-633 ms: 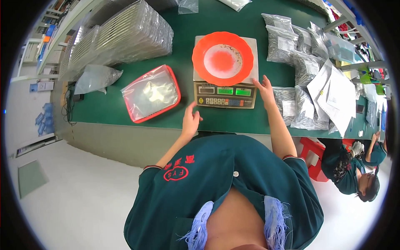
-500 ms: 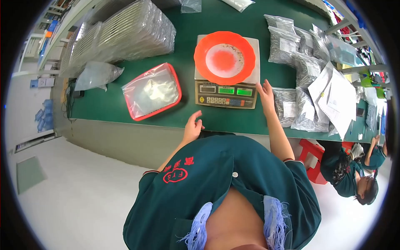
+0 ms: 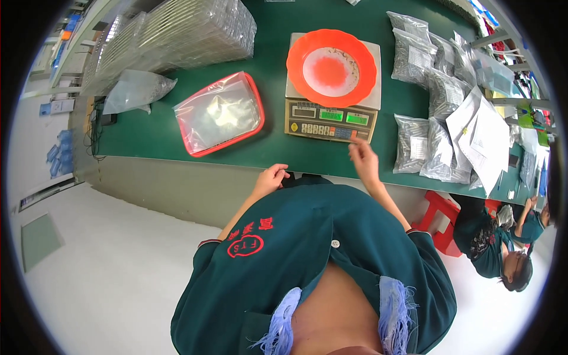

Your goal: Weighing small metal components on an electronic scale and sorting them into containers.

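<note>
An orange-red plastic bowl [image 3: 365, 59] with a whitish inside rests on the pan of a digital weighing scale [image 3: 291, 90]. The scale's small displays glow green above its keypad [image 3: 322, 130]. My right hand [image 3: 365, 163] is at the keypad's lower right edge, its index finger stretched toward the buttons; whether it touches them I cannot tell. Nothing is held in it. Over the front edge of the table, my left hand [image 3: 271, 180] hangs with loosely bent fingers, holding nothing. Left of the scale lies a red tray [image 3: 258, 106] with clear plastic bags [image 3: 216, 118] on it.
Several filled clear bags [image 3: 411, 145] lie on the right, with white paper sheets [image 3: 482, 139] over some. Stacked clear plastic trays [image 3: 195, 32] fill the back left, near a partly filled bag [image 3: 136, 92]. Past a red stool [image 3: 441, 219], a co-worker [image 3: 488, 248] sits at right.
My right hand has moved from beside the scale's right side toward me, down to its keypad edge. My left hand's fingers have drawn in. The whole view has shifted slightly.
</note>
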Demonstrator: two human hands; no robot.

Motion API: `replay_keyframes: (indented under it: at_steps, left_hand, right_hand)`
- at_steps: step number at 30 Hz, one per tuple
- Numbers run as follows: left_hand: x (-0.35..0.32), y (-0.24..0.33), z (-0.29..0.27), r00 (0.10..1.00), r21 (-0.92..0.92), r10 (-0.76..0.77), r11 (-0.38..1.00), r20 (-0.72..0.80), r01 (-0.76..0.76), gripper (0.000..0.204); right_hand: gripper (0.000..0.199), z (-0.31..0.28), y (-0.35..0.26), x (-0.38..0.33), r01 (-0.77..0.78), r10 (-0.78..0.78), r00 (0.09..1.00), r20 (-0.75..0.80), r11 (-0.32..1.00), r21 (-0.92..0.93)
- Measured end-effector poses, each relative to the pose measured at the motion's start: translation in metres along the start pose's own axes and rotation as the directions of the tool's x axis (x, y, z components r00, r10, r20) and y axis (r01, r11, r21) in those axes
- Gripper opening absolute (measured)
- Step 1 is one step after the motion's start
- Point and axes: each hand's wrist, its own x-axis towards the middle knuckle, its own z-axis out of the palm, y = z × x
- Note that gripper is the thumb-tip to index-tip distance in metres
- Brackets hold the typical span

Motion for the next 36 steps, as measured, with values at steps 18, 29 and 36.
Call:
replay_keyframes:
  at_steps: [18,29,36]
  left_hand:
    - [0.008,-0.059,-0.065,0.968,0.463,0.188,0.851,0.168,-0.246,0.028]
    - [0.011,-0.048,-0.064,0.958,0.453,0.148,0.856,0.247,-0.249,0.037]
    - [0.02,-0.069,-0.065,0.952,0.492,0.124,0.833,0.28,-0.253,0.048]
  right_hand:
    - [0.074,0.056,-0.034,0.007,0.116,-0.015,0.989,0.147,0.698,-0.707]
    - [0.083,0.05,-0.029,-0.005,0.082,0.09,0.971,0.221,0.743,-0.664]
    - [0.08,0.036,-0.023,-0.026,-0.149,0.228,0.966,0.119,0.873,-0.465]
